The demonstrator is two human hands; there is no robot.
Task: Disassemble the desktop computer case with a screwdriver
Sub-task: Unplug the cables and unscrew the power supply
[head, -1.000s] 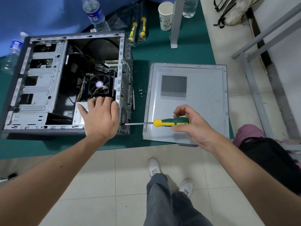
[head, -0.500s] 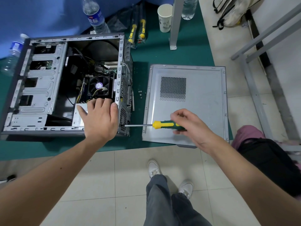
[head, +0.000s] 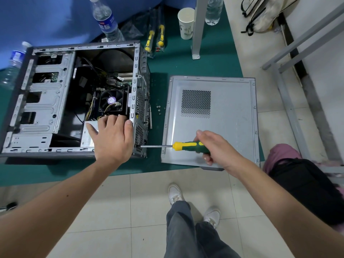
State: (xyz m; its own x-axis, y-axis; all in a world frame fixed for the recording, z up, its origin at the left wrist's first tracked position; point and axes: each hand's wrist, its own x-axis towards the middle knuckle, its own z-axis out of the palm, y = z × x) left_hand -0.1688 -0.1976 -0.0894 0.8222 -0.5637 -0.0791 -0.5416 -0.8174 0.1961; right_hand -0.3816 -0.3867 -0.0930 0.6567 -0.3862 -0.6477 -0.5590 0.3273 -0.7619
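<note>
An open grey computer case [head: 42,108] lies on its side on a green mat, its fan and cables showing. My left hand [head: 112,138] rests flat on the silver power supply [head: 87,135] at the case's near right corner, fingers straight. My right hand [head: 217,148] grips the green and yellow handle of a screwdriver [head: 184,145]. Its shaft lies level and points left, with the tip at the case's rear panel near the bottom corner. The removed side panel [head: 229,116] lies flat to the right of the case.
A few small screws [head: 159,108] lie on the mat [head: 186,66] between case and panel. Two more screwdrivers [head: 154,39], a paper cup [head: 186,22] and water bottles [head: 107,21] stand behind the case. A metal post [head: 198,27] rises at the back. A dark bag [head: 305,187] sits at the right.
My right hand has turned on the screwdriver handle and shifted its hold. The tip stays at the rear panel. My left hand has stayed on the power supply.
</note>
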